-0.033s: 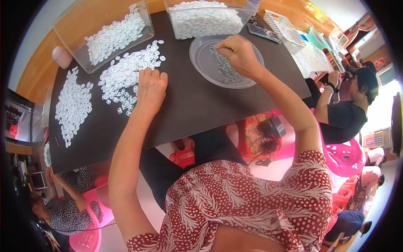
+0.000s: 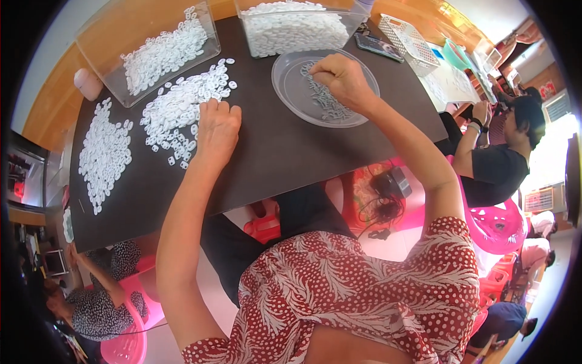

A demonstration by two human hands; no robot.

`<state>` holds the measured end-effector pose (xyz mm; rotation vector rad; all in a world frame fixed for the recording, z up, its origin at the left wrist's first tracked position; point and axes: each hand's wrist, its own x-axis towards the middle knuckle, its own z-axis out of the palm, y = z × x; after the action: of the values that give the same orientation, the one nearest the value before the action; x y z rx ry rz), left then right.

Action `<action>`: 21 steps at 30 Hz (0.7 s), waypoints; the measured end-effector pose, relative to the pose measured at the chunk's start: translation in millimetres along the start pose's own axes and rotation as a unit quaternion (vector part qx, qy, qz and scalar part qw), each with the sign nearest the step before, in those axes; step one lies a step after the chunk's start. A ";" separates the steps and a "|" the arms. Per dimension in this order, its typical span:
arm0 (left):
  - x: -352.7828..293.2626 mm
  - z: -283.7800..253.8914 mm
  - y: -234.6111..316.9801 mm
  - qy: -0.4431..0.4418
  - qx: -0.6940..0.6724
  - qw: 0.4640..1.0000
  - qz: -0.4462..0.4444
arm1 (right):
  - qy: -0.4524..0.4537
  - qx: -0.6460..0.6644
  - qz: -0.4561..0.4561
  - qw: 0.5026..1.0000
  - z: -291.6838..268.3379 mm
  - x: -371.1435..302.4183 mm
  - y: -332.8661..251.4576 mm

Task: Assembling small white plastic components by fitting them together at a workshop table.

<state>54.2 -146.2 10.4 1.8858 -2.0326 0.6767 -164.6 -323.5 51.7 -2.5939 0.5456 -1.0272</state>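
Observation:
My left hand rests on the dark table with its fingers curled downward, at the right edge of a loose pile of small white oval plastic pieces with holes. Its fingertips are hidden, so what they hold does not show. Over a round clear plastic dish, my right hand is pinched closed. Small grey parts lie heaped in that dish, right below the fingers. Anything in the pinch is too small or too covered to make out.
Two clear bins, one at the far left and one at the far middle, hold more white pieces. Another white pile lies left. A phone and a white basket stand far right. People sit on both sides.

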 end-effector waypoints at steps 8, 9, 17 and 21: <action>-18.8 -23.9 36.5 0.095 -0.130 0.985 -0.068 | -0.144 -0.211 -0.052 0.965 18.4 -19.1 16.8; -22.3 -26.6 40.8 0.114 -0.178 0.971 -0.109 | -0.144 -0.212 -0.051 0.965 20.6 -18.6 16.7; -51.2 -42.8 55.5 0.084 -0.692 0.618 -0.364 | -0.178 -0.239 -0.029 0.954 18.5 -14.3 23.8; -51.2 -53.3 65.1 0.087 -0.718 0.562 -0.401 | -0.131 0.002 0.061 0.990 11.8 -17.4 19.2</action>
<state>-10.4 -72.5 20.3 1.1713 -0.6441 -0.8333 -172.5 -331.1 25.4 -2.5998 0.6248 -0.6362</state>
